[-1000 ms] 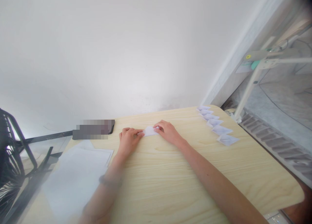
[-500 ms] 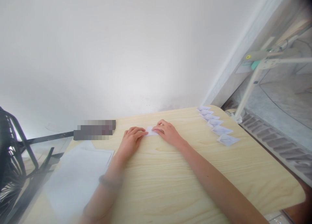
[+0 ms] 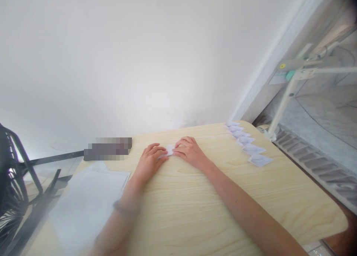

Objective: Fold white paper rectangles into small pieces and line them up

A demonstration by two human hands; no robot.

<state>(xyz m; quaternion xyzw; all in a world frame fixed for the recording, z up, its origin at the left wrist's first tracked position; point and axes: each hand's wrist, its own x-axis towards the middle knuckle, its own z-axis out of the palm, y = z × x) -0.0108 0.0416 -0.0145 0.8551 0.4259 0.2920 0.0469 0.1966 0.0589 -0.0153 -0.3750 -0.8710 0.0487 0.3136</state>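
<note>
A small white piece of folded paper (image 3: pixel 170 150) lies on the wooden tabletop between my two hands. My left hand (image 3: pixel 150 157) grips its left side, thumb below and fingers above, covering part of it. At the right edge of the paper, my right hand (image 3: pixel 189 151) pinches with thumb and fingertips, the other fingers curled over. The exact folds are too small to make out. Off to the right, several folded white paper boats (image 3: pixel 253 149) stand in a slanting row, apart from my hands.
Loose white paper sheets (image 3: pixel 86 196) lie at the table's left, beside my left forearm. A blurred-out dark object (image 3: pixel 107 150) sits at the back left. The table (image 3: pixel 189 211) meets a white wall behind. A black chair (image 3: pixel 25 167) stands left, a white metal frame (image 3: pixel 287 96) right.
Both hands have shifted slightly around the folded paper, which has turned a little and now shows further under my left fingers. The row of folded papers has stayed put.
</note>
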